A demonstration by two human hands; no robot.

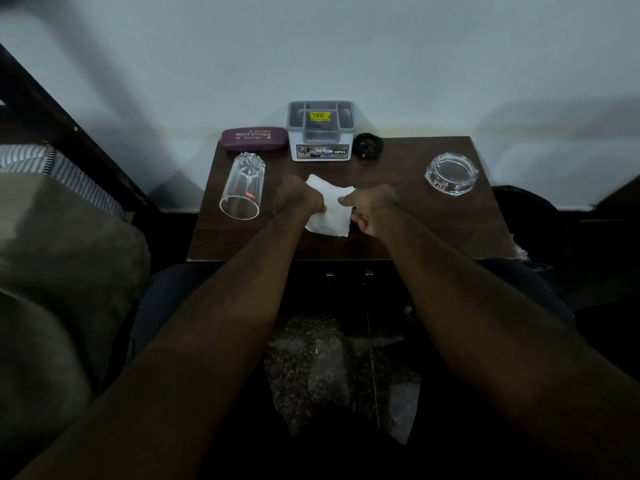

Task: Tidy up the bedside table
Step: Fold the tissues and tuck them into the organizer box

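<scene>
A white tissue (330, 211) lies in the middle of the dark wooden bedside table (433, 233). My left hand (299, 199) grips its left edge with curled fingers. My right hand (372, 207) pinches its right edge. A clear drinking glass (242, 185) lies on its side at the table's left. A maroon spectacle case (255, 138) sits at the back left. Beside it stands a grey and white organiser box (321, 133). A black coiled cable (367, 145) lies right of the box. A clear glass ashtray (452, 173) sits at the right.
The table stands against a pale wall. A bed with a striped pillow (45, 164) and an olive blanket (62, 271) lies to the left. A dark object (530, 216) stands beside the table's right edge. My knees and a speckled floor (329, 362) are below.
</scene>
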